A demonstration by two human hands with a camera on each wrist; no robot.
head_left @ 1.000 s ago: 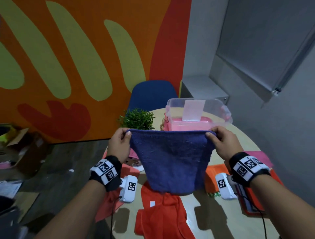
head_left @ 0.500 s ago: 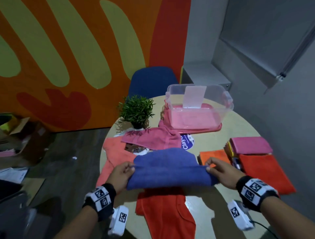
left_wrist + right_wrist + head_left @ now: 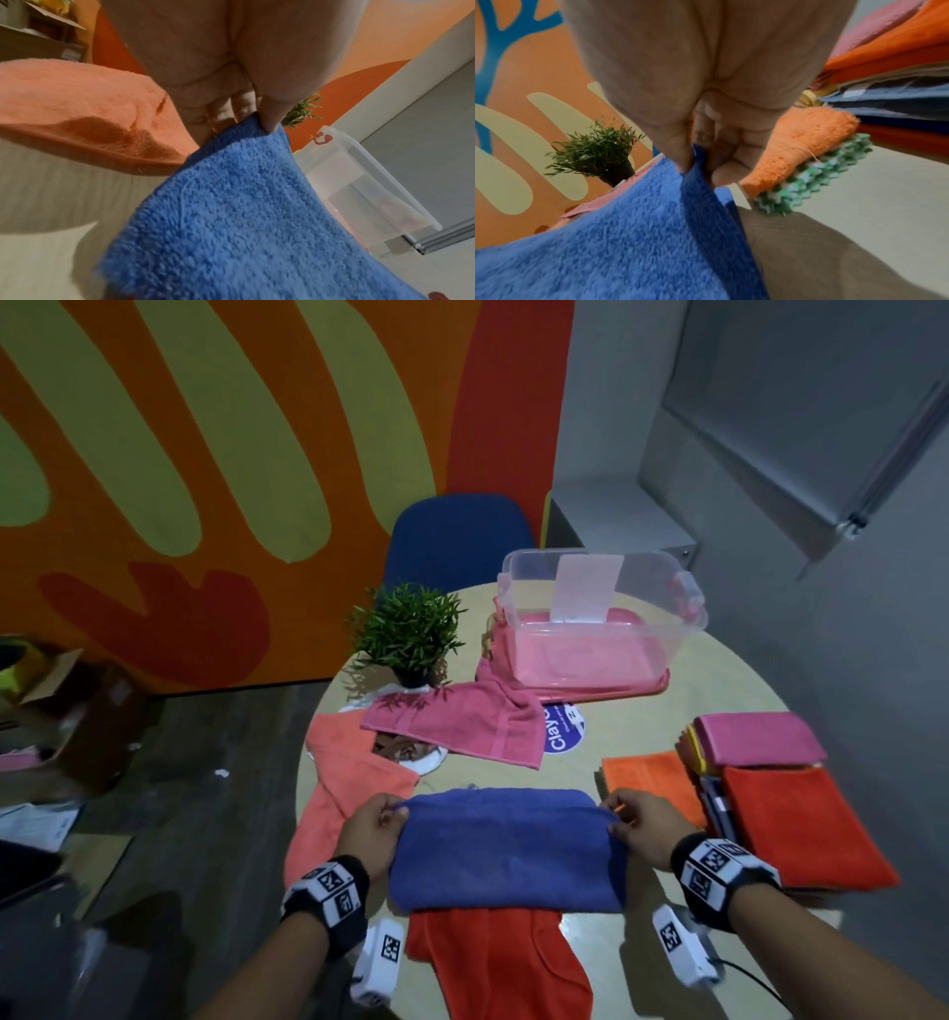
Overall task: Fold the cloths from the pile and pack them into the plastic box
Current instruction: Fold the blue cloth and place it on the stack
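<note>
A blue towel (image 3: 506, 850) lies on the round table (image 3: 719, 690) in front of me, over a red cloth (image 3: 506, 963). My left hand (image 3: 377, 821) pinches its far left corner between thumb and fingers; the left wrist view shows the pinch on the blue towel (image 3: 246, 213). My right hand (image 3: 639, 821) pinches the far right corner, seen close in the right wrist view on the blue towel (image 3: 634, 233). The clear plastic box (image 3: 601, 621) stands at the far side of the table on a pink lid, with pink showing through its bottom.
A salmon cloth (image 3: 344, 778) and a pink towel (image 3: 462, 724) lie loose to the left. Folded cloths are stacked at the right: pink (image 3: 755, 737), red (image 3: 796, 824), orange (image 3: 649, 778). A potted plant (image 3: 408, 631) stands beside the box, a blue chair (image 3: 457, 536) behind the table.
Both hands have brought the blue towel down from hanging in the air onto the table. It now lies flat, its far edge still held at both corners.
</note>
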